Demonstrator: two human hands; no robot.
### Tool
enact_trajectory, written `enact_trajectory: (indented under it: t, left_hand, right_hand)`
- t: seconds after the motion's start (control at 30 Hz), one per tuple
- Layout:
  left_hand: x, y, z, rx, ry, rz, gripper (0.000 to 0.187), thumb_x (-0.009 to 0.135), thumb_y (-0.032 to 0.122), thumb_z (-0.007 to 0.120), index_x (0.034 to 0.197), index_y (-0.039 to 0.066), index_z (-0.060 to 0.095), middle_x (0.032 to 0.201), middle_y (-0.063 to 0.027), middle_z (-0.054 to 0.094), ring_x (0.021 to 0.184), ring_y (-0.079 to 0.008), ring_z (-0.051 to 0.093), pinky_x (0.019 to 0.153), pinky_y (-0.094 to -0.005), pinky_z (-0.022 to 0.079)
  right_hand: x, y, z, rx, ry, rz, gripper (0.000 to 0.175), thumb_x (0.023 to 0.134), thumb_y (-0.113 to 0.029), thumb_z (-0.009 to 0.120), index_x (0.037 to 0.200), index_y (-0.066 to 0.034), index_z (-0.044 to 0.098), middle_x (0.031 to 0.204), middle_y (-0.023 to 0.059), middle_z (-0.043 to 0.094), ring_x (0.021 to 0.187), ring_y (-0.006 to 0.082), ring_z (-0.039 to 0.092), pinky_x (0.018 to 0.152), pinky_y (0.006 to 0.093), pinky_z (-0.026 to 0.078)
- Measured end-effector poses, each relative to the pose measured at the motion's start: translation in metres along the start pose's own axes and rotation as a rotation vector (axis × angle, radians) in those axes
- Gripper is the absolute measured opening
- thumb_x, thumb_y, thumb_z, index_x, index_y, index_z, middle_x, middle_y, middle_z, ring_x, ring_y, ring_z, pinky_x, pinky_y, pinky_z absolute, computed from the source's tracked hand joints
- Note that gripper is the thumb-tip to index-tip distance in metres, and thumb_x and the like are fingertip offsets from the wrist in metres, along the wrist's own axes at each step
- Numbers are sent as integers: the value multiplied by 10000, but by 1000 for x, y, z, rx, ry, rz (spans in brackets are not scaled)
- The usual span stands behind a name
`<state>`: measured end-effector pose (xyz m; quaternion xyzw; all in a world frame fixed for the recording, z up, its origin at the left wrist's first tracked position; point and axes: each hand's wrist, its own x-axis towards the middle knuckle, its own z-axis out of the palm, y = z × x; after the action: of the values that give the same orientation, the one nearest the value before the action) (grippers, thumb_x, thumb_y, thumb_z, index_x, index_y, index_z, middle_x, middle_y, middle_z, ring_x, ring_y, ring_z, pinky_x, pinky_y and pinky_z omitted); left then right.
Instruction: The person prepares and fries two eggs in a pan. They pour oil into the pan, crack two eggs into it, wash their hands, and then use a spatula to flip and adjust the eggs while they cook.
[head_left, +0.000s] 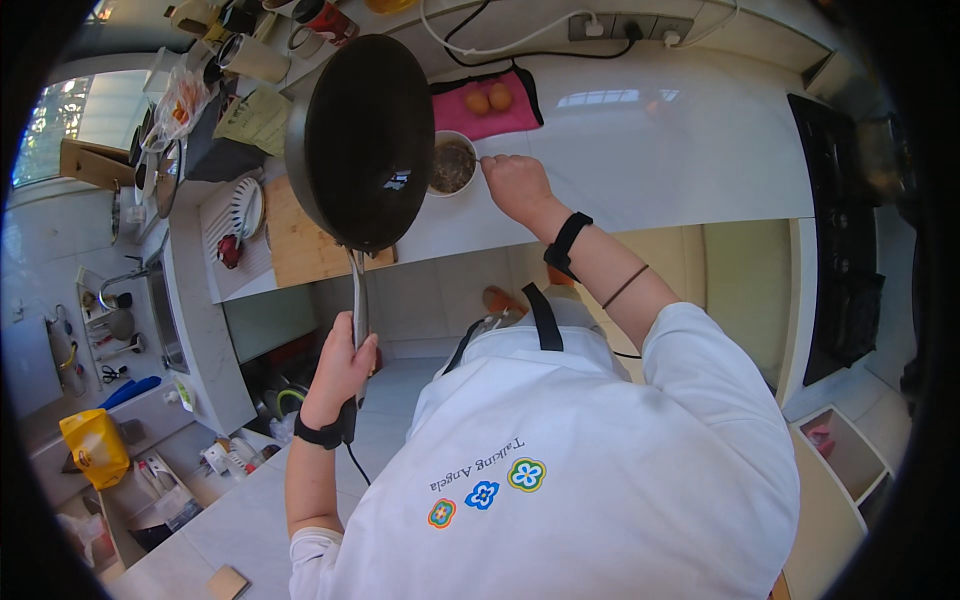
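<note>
My left hand grips the long metal handle of a dark wok, tilted on its side above the counter. My right hand pinches a thin utensil at the rim of a white bowl; the utensil's other end is hidden. Inside the bowl lies a brownish mixture, and the wok's edge covers part of the bowl. Just behind the bowl, two brown eggs rest on a pink cloth with black trim. The wok partly overlaps a wooden cutting board on the counter.
A ribbed drying mat holds a white slotted utensil left of the board. Jars and a red can crowd the back left. Cables hang from wall sockets. A black stove stands right, a sink left.
</note>
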<state>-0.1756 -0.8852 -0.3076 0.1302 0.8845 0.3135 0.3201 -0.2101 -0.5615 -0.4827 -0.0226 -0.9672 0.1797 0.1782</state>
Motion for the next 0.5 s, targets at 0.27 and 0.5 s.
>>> enact_trajectory:
  t: [0.27,0.5]
  left_hand:
    - [-3,13,-1,16,0,-51,161,901,49,547,988,-4,422,655,-65,495,517,-131,502,481,-272,427]
    - [-5,6,1,-115,8,-45,137,903,38,534,972,6,420,670,-46,490,518,-107,498,475,-256,423]
  right_hand:
    - [-1,0,7,19,31,-25,51,743,-75,559,749,-65,609,709,101,642,672,262,652,597,347,524]
    - [-6,0,-11,25,-35,-114,71,757,-78,545,755,-65,614,706,94,643,680,262,651,600,359,518]
